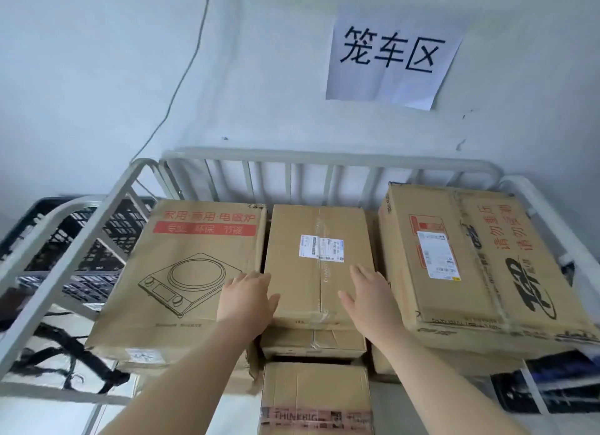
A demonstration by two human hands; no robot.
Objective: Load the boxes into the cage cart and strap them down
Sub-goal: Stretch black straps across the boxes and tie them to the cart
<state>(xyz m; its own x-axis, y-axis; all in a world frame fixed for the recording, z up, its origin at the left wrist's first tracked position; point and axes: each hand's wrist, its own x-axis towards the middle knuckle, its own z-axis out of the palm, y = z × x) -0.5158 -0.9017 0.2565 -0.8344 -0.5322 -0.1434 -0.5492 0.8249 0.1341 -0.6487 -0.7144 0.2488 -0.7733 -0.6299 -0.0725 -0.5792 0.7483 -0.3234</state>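
The box with THINKBIG tape (316, 399) lies nearest, at 6 o'clock, lower than the others. Beyond it, the middle box (319, 256) with a white label sits on top of the stack inside the cage cart (324, 157). It stands between the cooker box (181, 272) at 9 o'clock and the big printed box (461, 266) at 3 o'clock. The left hand (246, 300) rests on its left edge, and the right hand (367, 300) lies flat on its top. The fingers of both hands are straight and close together and grip nothing. Black straps (110, 374), blurred, hang at 8 o'clock.
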